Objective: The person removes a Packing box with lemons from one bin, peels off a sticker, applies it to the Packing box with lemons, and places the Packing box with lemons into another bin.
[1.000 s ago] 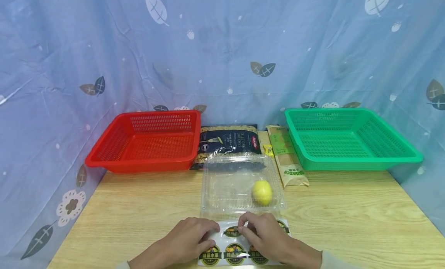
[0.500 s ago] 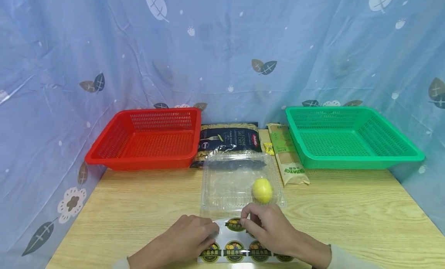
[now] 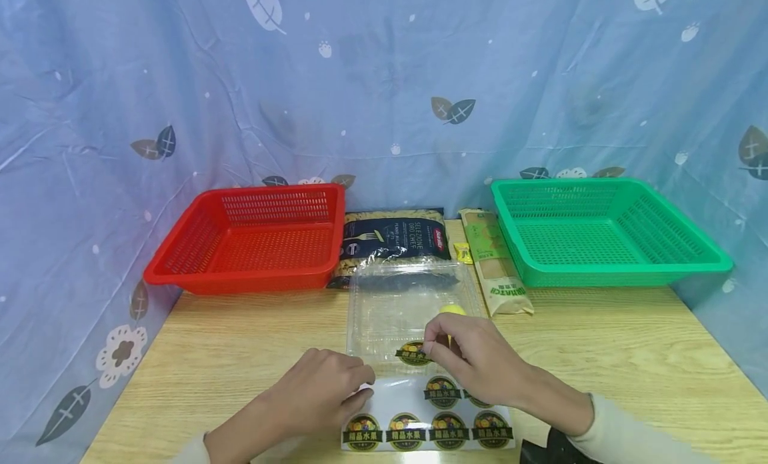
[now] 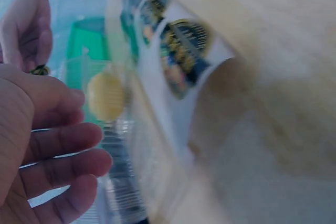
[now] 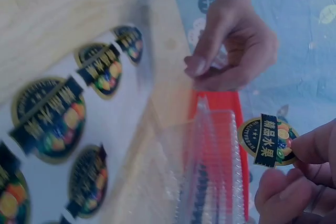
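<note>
My right hand point(image 3: 480, 361), below and right of the middle of the head view, pinches a round label sticker point(image 3: 413, 353) between thumb and forefinger — it shows against the near edge of the clear container point(image 3: 390, 317). My left hand point(image 3: 327, 387), lower left of centre, holds nothing, its fingers loosely bent near the left edge of the sticker sheet point(image 3: 396, 399) at bottom centre. A yellow fruit point(image 3: 453, 309) shows partly behind my right hand.

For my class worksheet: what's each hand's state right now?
Left hand: open, fingers loosely curled, holding nothing.
Right hand: closed, pinching a round black-and-gold sticker printed with fruit.
</note>
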`<state>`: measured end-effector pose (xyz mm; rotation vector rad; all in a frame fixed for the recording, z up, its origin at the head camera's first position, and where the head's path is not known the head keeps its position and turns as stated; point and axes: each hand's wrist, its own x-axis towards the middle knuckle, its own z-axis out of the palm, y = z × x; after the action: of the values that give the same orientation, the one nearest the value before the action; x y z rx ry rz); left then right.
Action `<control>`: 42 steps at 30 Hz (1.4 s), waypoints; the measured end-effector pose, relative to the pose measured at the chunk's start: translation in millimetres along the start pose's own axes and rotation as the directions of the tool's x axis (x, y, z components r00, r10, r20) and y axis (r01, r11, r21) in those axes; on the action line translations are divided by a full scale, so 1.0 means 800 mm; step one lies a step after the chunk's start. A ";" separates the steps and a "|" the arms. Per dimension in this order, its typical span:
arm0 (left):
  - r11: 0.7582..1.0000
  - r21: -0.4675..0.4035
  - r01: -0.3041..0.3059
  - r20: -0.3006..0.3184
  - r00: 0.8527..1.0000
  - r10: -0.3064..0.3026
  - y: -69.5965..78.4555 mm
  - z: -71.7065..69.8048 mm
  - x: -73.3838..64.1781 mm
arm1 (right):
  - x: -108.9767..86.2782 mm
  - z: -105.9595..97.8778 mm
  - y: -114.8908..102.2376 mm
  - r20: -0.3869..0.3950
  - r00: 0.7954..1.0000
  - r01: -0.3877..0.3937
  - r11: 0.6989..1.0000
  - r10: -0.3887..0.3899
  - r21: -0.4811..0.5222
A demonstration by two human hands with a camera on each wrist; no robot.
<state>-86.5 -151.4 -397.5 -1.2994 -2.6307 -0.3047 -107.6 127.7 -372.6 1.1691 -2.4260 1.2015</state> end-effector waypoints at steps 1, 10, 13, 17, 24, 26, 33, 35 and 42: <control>1.000 -0.004 -0.006 -0.019 1.000 0.005 -0.001 -0.003 0.002 | 0.002 -0.002 0.000 0.003 1.000 0.005 1.000 -0.005 -0.016; 0.994 -0.104 0.015 -0.121 0.992 -0.028 -0.007 -0.021 0.025 | 0.012 -0.011 0.009 0.089 0.994 -0.053 0.998 0.056 -0.042; 0.986 -0.157 0.051 -0.159 0.984 -0.077 -0.009 -0.024 0.036 | 0.017 -0.011 0.014 0.092 0.995 -0.042 0.999 0.045 -0.034; 0.973 -0.206 0.107 -0.198 0.969 -0.149 -0.009 -0.024 0.054 | 0.024 -0.011 0.022 0.088 0.996 -0.009 0.999 0.011 -0.030; 0.933 -0.300 0.200 -0.223 0.936 -0.272 -0.007 -0.015 0.087 | 0.040 -0.013 0.033 0.091 0.996 -0.012 0.999 0.016 -0.048; 0.919 -0.328 0.218 -0.227 0.926 -0.301 -0.008 -0.013 0.093 | 0.044 -0.014 0.035 0.087 0.996 -0.024 0.998 0.030 -0.066; 0.844 -0.470 0.257 -0.188 0.906 -0.380 -0.018 -0.008 0.102 | 0.053 -0.017 0.044 0.076 0.994 -0.067 0.991 0.076 -0.118; 0.825 -0.497 0.270 -0.180 0.898 -0.402 -0.020 -0.008 0.104 | 0.057 -0.018 0.046 0.081 0.992 -0.081 0.989 0.091 -0.123; 0.787 -0.506 0.354 -0.119 0.875 -0.470 -0.027 -0.010 0.119 | 0.071 -0.021 0.056 0.073 0.986 -0.139 0.984 0.148 -0.113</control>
<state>-160.0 -94.4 -367.5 -0.6839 -2.6878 -1.1589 -180.6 124.0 -360.4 1.0470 -2.6395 1.0643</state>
